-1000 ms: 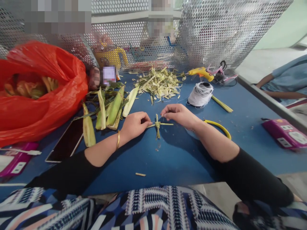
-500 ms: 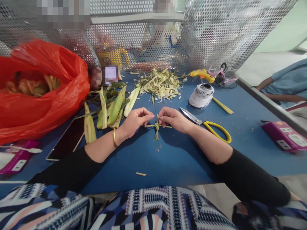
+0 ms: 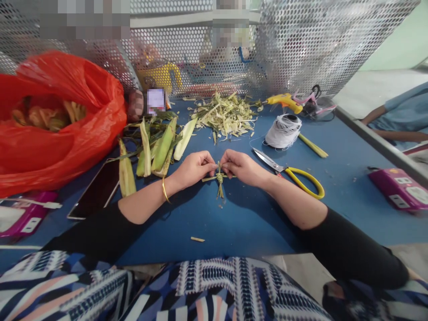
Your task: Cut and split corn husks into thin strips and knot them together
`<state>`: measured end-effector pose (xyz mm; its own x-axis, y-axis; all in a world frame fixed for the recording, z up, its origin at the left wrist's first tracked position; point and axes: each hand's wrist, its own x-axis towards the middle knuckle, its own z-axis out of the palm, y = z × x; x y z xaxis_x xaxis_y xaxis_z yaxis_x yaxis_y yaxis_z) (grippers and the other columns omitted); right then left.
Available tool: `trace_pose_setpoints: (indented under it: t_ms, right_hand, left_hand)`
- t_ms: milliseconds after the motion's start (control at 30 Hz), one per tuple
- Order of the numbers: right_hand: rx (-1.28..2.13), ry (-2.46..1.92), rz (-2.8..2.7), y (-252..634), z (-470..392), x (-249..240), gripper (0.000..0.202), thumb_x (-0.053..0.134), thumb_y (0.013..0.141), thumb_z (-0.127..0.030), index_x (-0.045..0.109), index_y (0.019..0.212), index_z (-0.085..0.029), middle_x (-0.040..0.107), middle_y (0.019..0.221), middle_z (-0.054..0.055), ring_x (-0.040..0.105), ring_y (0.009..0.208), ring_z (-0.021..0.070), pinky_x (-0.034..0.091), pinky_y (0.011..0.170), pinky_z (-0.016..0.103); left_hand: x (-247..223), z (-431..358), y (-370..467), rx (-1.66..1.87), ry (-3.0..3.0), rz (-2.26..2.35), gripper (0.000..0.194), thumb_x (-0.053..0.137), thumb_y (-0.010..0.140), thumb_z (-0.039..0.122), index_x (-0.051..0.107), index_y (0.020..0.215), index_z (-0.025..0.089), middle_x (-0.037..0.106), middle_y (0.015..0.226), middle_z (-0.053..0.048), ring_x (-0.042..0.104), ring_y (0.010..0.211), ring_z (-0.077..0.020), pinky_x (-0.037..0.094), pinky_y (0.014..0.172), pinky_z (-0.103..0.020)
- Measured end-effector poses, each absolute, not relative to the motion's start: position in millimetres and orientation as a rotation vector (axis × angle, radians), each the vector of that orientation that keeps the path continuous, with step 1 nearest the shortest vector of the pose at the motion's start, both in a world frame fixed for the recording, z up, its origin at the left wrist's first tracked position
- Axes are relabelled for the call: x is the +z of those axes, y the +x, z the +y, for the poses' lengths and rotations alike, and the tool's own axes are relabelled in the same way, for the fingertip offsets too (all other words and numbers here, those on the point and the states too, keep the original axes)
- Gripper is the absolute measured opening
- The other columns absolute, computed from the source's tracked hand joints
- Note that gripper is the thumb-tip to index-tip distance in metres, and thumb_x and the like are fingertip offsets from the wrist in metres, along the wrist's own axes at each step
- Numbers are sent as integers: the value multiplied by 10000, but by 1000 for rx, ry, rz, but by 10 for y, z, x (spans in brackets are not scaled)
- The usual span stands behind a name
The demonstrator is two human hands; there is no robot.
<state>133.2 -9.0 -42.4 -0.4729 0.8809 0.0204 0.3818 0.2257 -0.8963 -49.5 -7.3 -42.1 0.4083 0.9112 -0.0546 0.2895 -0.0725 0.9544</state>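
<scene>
Cross of plaited, pale-green strips [image 3: 220,178] lies on the blue bench [image 3: 230,232], between the two hands, its lower arm splayed toward the wearer. At its upper arm, the left hand [image 3: 194,169] has thumb and forefinger together; the right hand [image 3: 245,168] has its fingers likewise together, just beside them. Whether either pinches the strip itself or a fine thread is too small to tell. In my judgement, good practice here is a light pinch close to the knotted centre, pull matched on both sides and the side arms kept level, since a hard tug could split a strip or skew the weave. Right of the cross, scissors with yellow handles [image 3: 276,167] lie near the right forearm, blades almost closed, pointing away from the wearer. Beyond them sits a spool of white thread [image 3: 282,132], a loose strand trailing toward the blade tips. Past the cross is a heap of shredded husk [image 3: 227,117]; left of it, husk leaves [image 3: 164,149], with a red bag [image 3: 105,116] further out. Nearer the wearer than the cross is one small offcut [image 3: 197,239].
</scene>
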Motion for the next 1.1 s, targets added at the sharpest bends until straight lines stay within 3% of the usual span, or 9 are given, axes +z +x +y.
trace_pose_setpoints:
  t_ms: [233, 400, 500, 600, 833, 933, 1100]
  right_hand:
    - [1155, -1179, -1986, 1318, -97, -388, 189, 437, 743, -16, 482, 707, -196, 497, 516, -89, 465, 485, 75, 365, 529, 209]
    - [1430, -1178, -1721, 1271, -103, -376, 127, 502, 741, -58, 529, 747, -182, 564, 544, -80, 529, 467, 72, 418, 513, 204]
    - [1566, -1111, -1594, 1233, -153, -346, 121, 574, 721, -108, 584, 826, -168, 631, 566, -55, 564, 465, 80, 430, 506, 200]
    - [1652, -1035, -1515, 1213, -212, -311, 81, 654, 685, -172, 617, 754, -154, 649, 579, -34, 558, 460, 70, 408, 492, 191]
    - [1714, -1006, -1121, 1270, -201, -220, 98, 718, 637, -165, 634, 686, -152, 620, 576, -24, 539, 480, 61, 408, 492, 182]
    - [1663, -957, -1000, 1302, -158, -210, 89, 698, 657, -140, 625, 701, -162, 610, 596, -26, 544, 500, 65, 442, 531, 194]
    - [1630, -936, -987, 1315, -132, -254, 117, 710, 669, -160, 622, 743, -175, 611, 622, -28, 559, 524, 77, 472, 573, 210]
  left_hand:
    - [-458, -42, -519, 697, 1658, 1082, 234, 672, 748, 349, 531, 673, 177, 582, 539, 24, 427, 436, -66, 328, 441, -199]
    - [-457, -78, -506, 849, 1639, 1091, 282, 682, 735, 426, 548, 702, 180, 595, 573, 30, 447, 451, -77, 345, 452, -210]
    - [-420, -107, -471, 1055, 1746, 1148, 282, 691, 722, 438, 609, 683, 171, 594, 603, 21, 492, 537, -100, 390, 526, -230]
    - [-358, -111, -419, 1178, 1832, 1155, 273, 712, 689, 434, 644, 639, 175, 627, 666, -2, 543, 635, -130, 436, 617, -261]
    - [-191, -187, -330, 1321, 1361, 1334, 243, 682, 743, 413, 672, 759, 171, 684, 749, -34, 602, 710, -152, 446, 625, -259]
    - [-179, -309, -296, 1131, 1210, 1339, 322, 684, 741, 490, 694, 798, 173, 699, 791, -40, 620, 724, -151, 426, 587, -240]
    - [-212, -436, -234, 896, 1089, 1036, 409, 799, 621, 464, 730, 905, 177, 713, 848, -31, 634, 740, -122, 445, 680, -240]
